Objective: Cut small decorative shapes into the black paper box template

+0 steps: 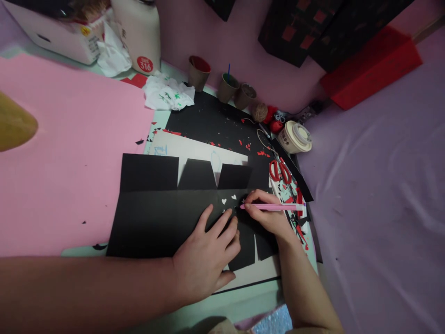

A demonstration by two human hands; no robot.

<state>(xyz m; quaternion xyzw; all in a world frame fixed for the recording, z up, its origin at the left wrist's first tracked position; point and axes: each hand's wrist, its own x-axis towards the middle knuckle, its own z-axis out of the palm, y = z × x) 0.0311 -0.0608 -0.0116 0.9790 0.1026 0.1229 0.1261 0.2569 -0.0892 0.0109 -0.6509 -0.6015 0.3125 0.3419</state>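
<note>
A black sheet of card [149, 218] with cut flaps along its edges lies on top of a white sheet [201, 150]. Small white heart shapes [224, 201] show in the card near its right part. My left hand [212, 248] presses flat on the card with fingers spread, just below the hearts. Between the fingertips of my right hand [266, 213] is a slim pink pen-shaped tool [274, 207]. Its tip is at the card, close to my left fingertips and right of the hearts. Whether the tip is a blade or a nib I cannot tell.
Red-handled scissors [280, 171] lie among red and black paper scraps at right. Paper cups [227, 88], twine [260, 112] and a lidded tub [295, 137] line the back. Pink sheeting [69, 171] covers the left; crumpled tissues [168, 91] and a white bottle [139, 37] stand behind.
</note>
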